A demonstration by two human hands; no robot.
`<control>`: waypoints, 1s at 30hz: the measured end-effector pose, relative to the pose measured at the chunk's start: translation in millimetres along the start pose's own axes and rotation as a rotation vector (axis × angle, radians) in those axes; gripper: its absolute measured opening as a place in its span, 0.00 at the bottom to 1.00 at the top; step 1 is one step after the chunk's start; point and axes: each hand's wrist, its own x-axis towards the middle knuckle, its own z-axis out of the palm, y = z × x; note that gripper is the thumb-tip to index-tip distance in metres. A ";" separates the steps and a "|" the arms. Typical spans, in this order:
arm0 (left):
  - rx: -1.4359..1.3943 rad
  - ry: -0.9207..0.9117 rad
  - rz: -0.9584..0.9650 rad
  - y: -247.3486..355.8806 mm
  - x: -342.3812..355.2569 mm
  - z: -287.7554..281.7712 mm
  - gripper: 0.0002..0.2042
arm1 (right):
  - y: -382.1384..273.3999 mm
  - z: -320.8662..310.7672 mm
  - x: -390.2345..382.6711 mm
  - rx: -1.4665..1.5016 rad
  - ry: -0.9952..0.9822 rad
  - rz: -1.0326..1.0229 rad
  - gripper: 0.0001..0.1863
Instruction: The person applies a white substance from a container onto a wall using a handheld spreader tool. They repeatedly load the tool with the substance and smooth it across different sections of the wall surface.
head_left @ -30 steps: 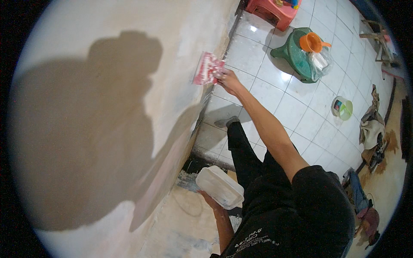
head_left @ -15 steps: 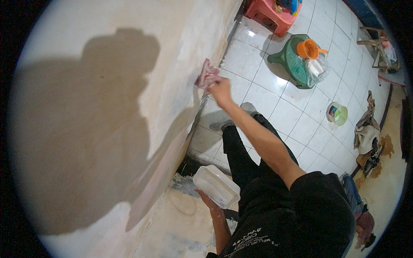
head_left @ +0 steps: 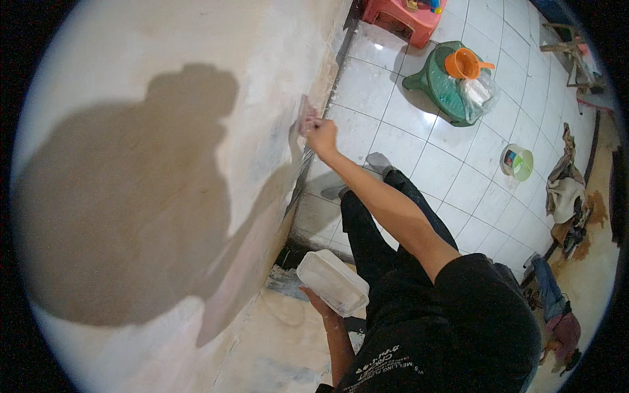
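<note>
Right hand (head_left: 321, 134) presses a pink scraper (head_left: 304, 115) flat on the wall (head_left: 164, 131), upper centre.
Thin, light, probably flexy blade: fingers pinch its rear edge. Left hand (head_left: 321, 308) cups a light, rigid white tub (head_left: 332, 282), lower centre.

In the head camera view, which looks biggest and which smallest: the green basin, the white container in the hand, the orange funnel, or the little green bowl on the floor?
1. Green basin.
2. White container, though it is nearer the camera, so this rank is unsure.
3. Orange funnel and little green bowl look about alike.
</note>
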 end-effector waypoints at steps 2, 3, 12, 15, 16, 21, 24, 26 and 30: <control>0.041 -0.037 0.028 -1.2 6.0 -7.5 0.40 | -22.9 16.0 -15.6 0.065 -0.102 -0.084 0.11; 0.046 -0.041 0.041 -5.0 3.6 -13.2 0.40 | -28.2 12.6 -34.1 0.133 -0.134 -0.094 0.09; -0.059 -0.143 0.025 9.8 -5.8 19.2 0.41 | 45.2 -59.9 -29.3 1.229 -0.389 0.680 0.11; 0.070 0.029 0.030 8.9 -2.5 10.9 0.39 | 65.2 -45.3 11.7 1.273 -0.492 0.494 0.14; 0.072 0.028 0.014 7.0 1.1 7.9 0.39 | 82.9 -43.4 35.1 1.328 -0.487 0.477 0.15; 0.037 0.061 0.042 8.1 -6.2 2.4 0.38 | 69.7 -11.8 28.3 1.387 -0.569 0.480 0.19; -0.200 -0.091 0.038 0.1 16.2 -34.6 0.38 | 83.6 11.6 30.3 1.256 -0.592 0.493 0.20; -0.102 -0.158 0.051 21.3 3.3 16.0 0.38 | 84.5 24.5 22.0 1.131 -0.592 0.502 0.19; -0.107 -0.234 0.104 34.7 5.6 33.7 0.38 | 87.6 65.8 22.0 0.871 -0.501 0.273 0.16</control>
